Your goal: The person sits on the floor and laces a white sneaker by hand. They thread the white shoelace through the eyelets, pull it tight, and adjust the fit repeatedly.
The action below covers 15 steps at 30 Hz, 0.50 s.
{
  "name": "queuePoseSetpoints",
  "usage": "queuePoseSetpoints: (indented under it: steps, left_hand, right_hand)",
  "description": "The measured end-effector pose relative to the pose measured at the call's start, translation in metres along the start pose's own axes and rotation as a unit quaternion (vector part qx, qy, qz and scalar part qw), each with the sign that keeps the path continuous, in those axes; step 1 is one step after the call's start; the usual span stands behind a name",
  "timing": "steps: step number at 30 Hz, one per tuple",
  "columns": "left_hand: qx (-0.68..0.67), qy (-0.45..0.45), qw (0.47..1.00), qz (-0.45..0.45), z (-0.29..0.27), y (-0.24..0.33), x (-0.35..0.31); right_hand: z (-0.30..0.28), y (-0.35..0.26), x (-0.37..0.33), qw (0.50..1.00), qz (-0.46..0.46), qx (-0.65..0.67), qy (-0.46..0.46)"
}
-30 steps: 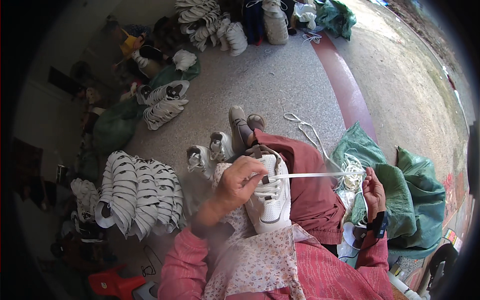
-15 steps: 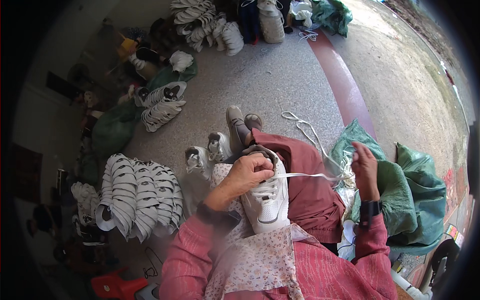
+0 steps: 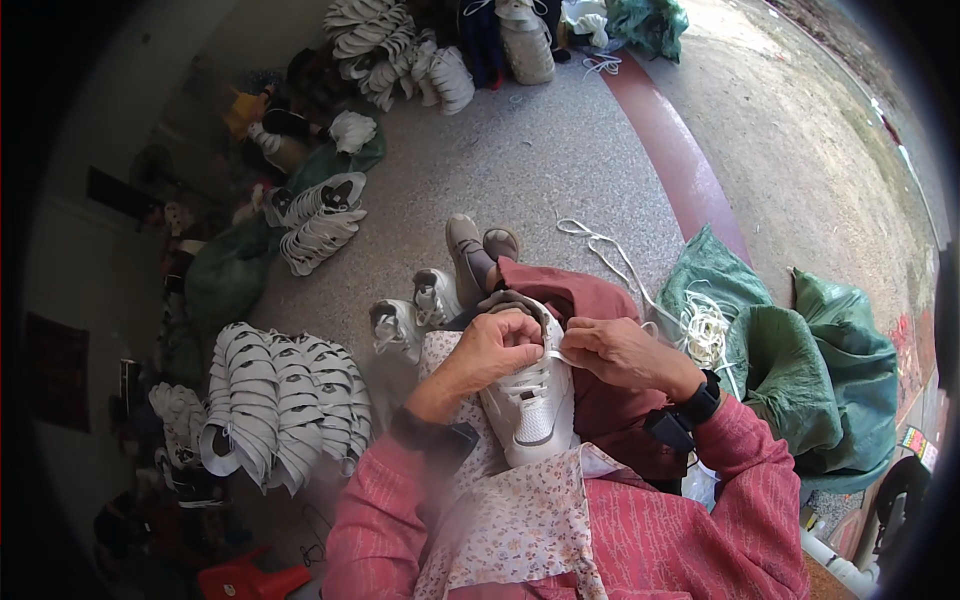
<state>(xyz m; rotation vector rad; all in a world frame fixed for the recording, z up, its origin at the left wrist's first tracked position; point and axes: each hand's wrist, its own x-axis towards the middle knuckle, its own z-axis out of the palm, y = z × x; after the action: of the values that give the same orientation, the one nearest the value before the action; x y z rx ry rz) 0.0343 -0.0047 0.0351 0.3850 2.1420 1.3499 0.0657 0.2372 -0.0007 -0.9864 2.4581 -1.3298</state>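
A white sneaker (image 3: 535, 420) rests on my lap, its toe toward me and its grey-lined opening away from me. White lacing crosses its tongue. My left hand (image 3: 495, 352) is closed in a pinch at the upper left of the lacing. My right hand (image 3: 625, 352) is at the shoe's right upper edge, its fingers pinching the white shoelace (image 3: 556, 354). What the left fingertips hold is mostly hidden, but they press at the lace by the eyelets.
Two white sneakers (image 3: 397, 325) stand on the floor left of my legs. Stacked white shoe uppers (image 3: 285, 400) lie farther left. At right, a bundle of white laces (image 3: 705, 335) lies on green sacks (image 3: 790, 375). A red stool (image 3: 250, 578) is at lower left.
My right hand has come left from beside the green sacks to the shoe and now pinches the lace close to it. The stretched lace is no longer taut. My left hand stays at the shoe.
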Motion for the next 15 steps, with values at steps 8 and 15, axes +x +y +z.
queuePoseSetpoints:
  steps: [8,15]
  left_hand:
    - [-0.048,-0.016,0.999,0.002,-0.001,0.003,-0.002]
    - [-0.005,0.013,1.0,0.028,0.0,-0.007,0.001]
  right_hand:
    - [-0.002,0.028,0.015,0.983,0.013,0.168,-0.071]
    - [-0.01,0.023,0.025,0.94,0.115,0.287,-0.144]
